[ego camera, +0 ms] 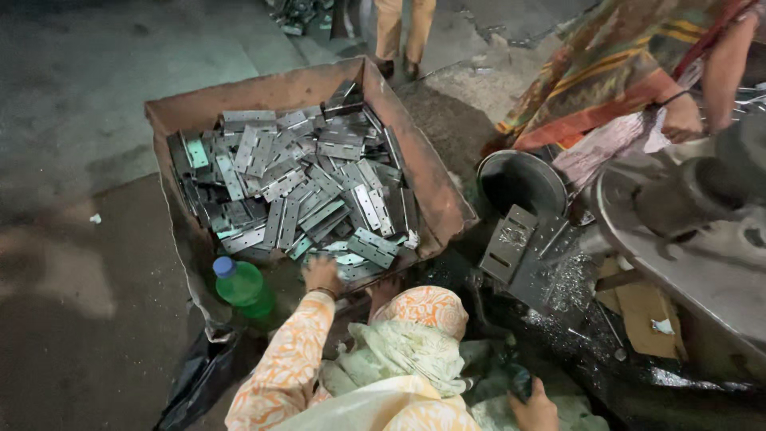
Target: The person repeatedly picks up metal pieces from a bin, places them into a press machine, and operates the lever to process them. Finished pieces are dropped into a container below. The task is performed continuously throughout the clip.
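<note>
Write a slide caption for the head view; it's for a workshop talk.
Left hand reaches into a rusty box of metal hinges.

The floor (72,112) is dark, rough concrete, paler in patches. A rusty metal crate (431,179) of hinges sits on it. Left of the crate's near corner stands a green bottle (242,285) with a blue cap, with a black bag (199,375) just below the bottle. Right of the crate stands a round metal bucket (523,182). Beyond the crate's far edge lies a scrap pile (299,14). A small white scrap (95,218) lies well left of the crate.
</note>
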